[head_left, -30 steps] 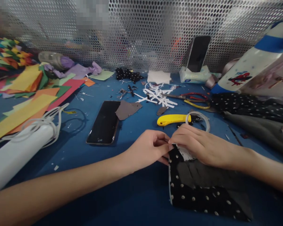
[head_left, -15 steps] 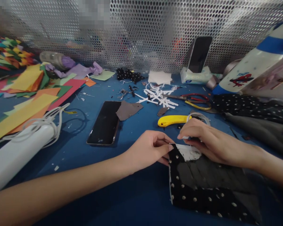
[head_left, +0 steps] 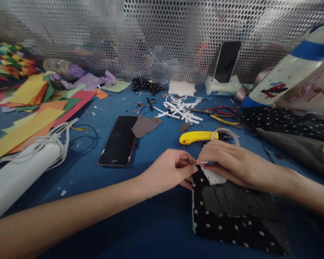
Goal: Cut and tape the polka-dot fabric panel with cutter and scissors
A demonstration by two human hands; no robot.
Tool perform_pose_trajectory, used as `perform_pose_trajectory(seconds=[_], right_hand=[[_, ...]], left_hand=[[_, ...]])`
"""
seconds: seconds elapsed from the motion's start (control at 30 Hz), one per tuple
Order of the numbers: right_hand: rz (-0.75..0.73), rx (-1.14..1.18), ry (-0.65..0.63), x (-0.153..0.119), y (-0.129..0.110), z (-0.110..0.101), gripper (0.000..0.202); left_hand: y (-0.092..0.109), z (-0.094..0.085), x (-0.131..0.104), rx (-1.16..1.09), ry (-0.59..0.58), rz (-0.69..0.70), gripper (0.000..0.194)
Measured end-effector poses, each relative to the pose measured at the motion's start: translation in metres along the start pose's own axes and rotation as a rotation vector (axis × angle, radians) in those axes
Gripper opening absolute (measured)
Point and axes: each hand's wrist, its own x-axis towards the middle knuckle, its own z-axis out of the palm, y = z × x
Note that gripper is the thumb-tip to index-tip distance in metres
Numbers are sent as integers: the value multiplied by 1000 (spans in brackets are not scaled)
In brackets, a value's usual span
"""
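A flat panel [head_left: 232,230] covered in black polka-dot fabric and dark grey material lies tilted in front of me, with a bare white patch [head_left: 212,176] near its top edge. My left hand [head_left: 176,169] pinches its upper left corner, thumb on top and fingers beneath. My right hand [head_left: 229,162] bends over the top edge, its fingertips closed on a white strip [head_left: 204,163] close to that corner. A pale looped strip [head_left: 233,133] arches behind the right hand; whether the two join is hidden. Just beyond lies a yellow-handled cutter [head_left: 197,137].
A phone [head_left: 118,142] lies left of my hands, a grey scrap [head_left: 146,126] over its corner. White paper strips [head_left: 178,109] and scissors [head_left: 224,113] lie beyond. Coloured papers [head_left: 37,122] and a white corded bar [head_left: 24,176] occupy the left; a bottle [head_left: 283,73] and dotted cloth [head_left: 288,120] the right.
My right hand has moved left and down onto the panel's top edge, bringing the white strip nearer the corner. The left hand keeps its pinch. The view has shifted slightly.
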Motion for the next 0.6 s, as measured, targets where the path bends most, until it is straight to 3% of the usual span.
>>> perform_pose_trajectory(seconds=[0.6], right_hand=[[38,-18,-110,0,1,7,21]], left_hand=[[-4,-1,2,12,-18,20,8]])
